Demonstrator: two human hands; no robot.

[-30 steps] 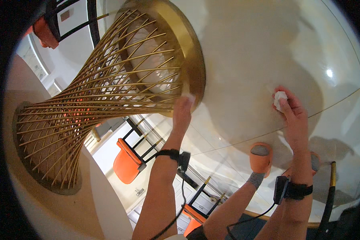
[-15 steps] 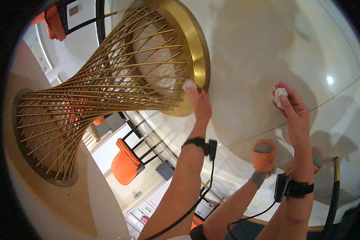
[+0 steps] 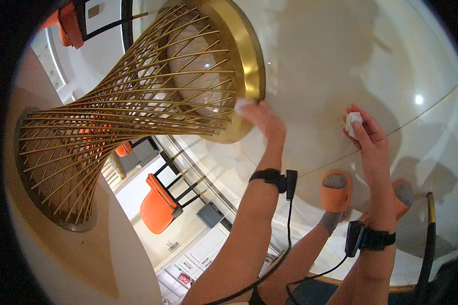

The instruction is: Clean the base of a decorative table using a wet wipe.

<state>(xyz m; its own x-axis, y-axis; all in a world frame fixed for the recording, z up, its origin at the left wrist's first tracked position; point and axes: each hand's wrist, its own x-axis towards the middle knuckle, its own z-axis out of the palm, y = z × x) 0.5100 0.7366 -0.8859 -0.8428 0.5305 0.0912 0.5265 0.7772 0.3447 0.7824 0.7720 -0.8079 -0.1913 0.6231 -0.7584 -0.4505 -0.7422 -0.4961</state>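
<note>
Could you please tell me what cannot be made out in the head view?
Head view:
Left hand: blurred; its exact grip on the white wad is unclear.
Second wad: partly hidden by the right hand.
Right slipper: partly behind the right forearm.
Upper-left chair: cut off by dark rim.

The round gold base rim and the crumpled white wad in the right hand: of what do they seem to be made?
Round gold base rim: probably polished metal, from its bright, streaked reflections; coated plastic is possible. Crumpled white wad: matt, perhaps tissue or thin cloth, from its creases.
</note>
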